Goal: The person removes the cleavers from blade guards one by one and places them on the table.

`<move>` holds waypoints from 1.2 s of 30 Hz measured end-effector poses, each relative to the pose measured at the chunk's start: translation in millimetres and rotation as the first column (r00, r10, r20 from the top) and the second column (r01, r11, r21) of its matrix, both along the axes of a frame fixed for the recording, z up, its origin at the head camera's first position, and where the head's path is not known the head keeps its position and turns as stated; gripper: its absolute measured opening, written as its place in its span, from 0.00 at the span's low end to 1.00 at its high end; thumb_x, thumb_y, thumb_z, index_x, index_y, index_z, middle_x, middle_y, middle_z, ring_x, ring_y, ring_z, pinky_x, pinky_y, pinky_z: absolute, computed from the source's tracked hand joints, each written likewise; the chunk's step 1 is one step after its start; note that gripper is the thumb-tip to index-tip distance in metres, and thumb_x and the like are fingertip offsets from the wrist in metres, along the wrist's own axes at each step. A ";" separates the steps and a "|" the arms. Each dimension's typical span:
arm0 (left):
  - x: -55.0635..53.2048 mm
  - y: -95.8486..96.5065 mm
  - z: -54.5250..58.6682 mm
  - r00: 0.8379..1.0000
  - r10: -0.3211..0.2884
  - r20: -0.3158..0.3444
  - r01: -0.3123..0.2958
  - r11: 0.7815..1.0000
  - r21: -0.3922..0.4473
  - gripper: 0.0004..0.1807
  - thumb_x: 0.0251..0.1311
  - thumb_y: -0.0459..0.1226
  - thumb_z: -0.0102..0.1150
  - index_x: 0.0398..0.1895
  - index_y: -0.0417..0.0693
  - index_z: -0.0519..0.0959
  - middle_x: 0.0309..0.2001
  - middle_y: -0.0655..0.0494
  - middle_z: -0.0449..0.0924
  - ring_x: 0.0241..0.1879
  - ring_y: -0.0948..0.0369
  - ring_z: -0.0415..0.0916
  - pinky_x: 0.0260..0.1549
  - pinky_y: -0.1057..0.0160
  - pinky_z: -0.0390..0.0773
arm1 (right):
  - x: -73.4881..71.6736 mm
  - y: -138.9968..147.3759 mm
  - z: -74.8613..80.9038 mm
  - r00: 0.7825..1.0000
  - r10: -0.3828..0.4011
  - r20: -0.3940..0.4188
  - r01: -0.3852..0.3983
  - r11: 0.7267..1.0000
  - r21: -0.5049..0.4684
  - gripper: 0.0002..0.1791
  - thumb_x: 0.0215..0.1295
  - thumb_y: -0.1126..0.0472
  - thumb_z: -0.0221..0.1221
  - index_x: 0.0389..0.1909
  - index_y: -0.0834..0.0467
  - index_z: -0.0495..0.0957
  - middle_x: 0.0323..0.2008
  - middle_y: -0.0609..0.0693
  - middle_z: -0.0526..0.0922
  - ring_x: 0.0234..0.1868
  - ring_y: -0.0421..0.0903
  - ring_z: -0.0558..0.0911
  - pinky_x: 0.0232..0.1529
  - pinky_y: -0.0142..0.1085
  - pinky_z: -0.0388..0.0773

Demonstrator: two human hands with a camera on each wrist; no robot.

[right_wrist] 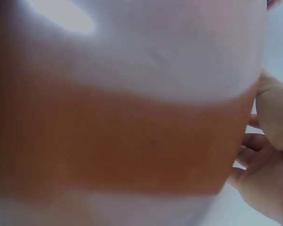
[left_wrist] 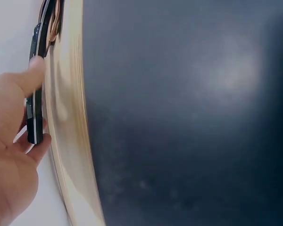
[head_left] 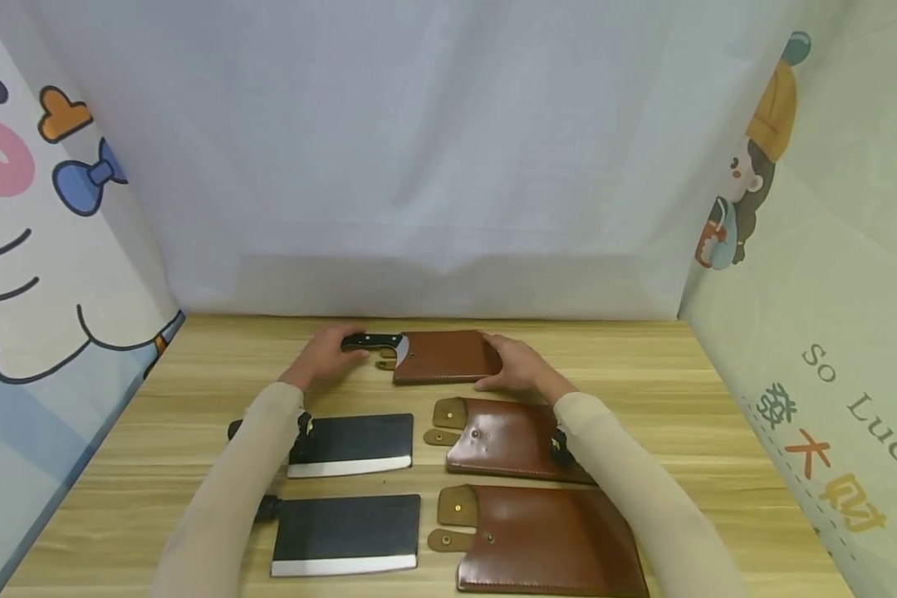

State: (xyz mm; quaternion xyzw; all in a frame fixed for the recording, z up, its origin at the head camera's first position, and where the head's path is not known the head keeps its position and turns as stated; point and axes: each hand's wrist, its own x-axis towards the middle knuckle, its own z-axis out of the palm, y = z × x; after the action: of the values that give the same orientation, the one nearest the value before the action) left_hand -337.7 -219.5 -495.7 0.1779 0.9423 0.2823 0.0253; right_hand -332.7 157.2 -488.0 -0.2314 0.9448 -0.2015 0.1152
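At the back of the table, a cleaver (head_left: 374,341) with a black riveted handle sits blade-in inside a brown leather sheath (head_left: 448,357). Only a strip of its blade shows near the handle. My left hand (head_left: 331,355) grips the handle (left_wrist: 35,113), thumb on one side and fingers on the other. At the sheath's right end, my right hand (head_left: 522,365) holds the edge between thumb and fingers. The sheath's strap (head_left: 385,365) sticks out below the handle.
Two bare dark-bladed cleavers, one nearer (head_left: 347,536) and one farther (head_left: 359,440), lie at left. Right of them lie two more brown sheaths, the middle one (head_left: 504,436) and the front one (head_left: 549,540), flaps undone. A white cloth (head_left: 448,166) hangs behind the table.
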 end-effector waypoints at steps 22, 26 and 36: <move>10.8 -1.4 9.6 0.998 -0.045 -0.046 0.045 0.999 0.010 0.24 0.72 0.31 0.59 0.69 0.32 0.72 0.65 0.31 0.74 0.65 0.35 0.70 0.64 0.36 0.70 | 12.3 13.4 9.3 0.995 -0.047 -0.092 0.033 0.989 -0.141 0.56 0.51 0.42 0.78 0.74 0.67 0.64 0.71 0.65 0.69 0.72 0.63 0.69 0.72 0.53 0.67; 12.2 -2.8 14.0 0.995 -0.060 -0.074 0.061 0.998 0.008 0.24 0.72 0.31 0.59 0.68 0.33 0.73 0.63 0.32 0.76 0.62 0.37 0.73 0.61 0.37 0.72 | 17.9 15.9 15.2 0.993 -0.072 -0.098 0.054 0.984 -0.171 0.57 0.49 0.43 0.79 0.74 0.66 0.65 0.71 0.64 0.70 0.72 0.63 0.69 0.72 0.52 0.67; 20.5 -2.8 28.5 0.985 -0.078 -0.153 0.085 0.995 0.042 0.24 0.70 0.32 0.62 0.66 0.34 0.75 0.59 0.34 0.78 0.59 0.39 0.76 0.58 0.39 0.75 | 32.5 19.8 26.0 0.985 -0.103 -0.140 0.076 0.980 -0.186 0.57 0.47 0.42 0.80 0.74 0.64 0.67 0.71 0.63 0.70 0.72 0.63 0.69 0.72 0.54 0.67</move>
State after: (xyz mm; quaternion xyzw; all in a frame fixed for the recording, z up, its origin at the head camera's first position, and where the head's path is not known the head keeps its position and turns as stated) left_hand -317.2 -222.3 -467.2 0.2379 0.9264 0.2894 -0.0389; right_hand -300.2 177.0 -462.0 -0.2125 0.9381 -0.2732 0.0138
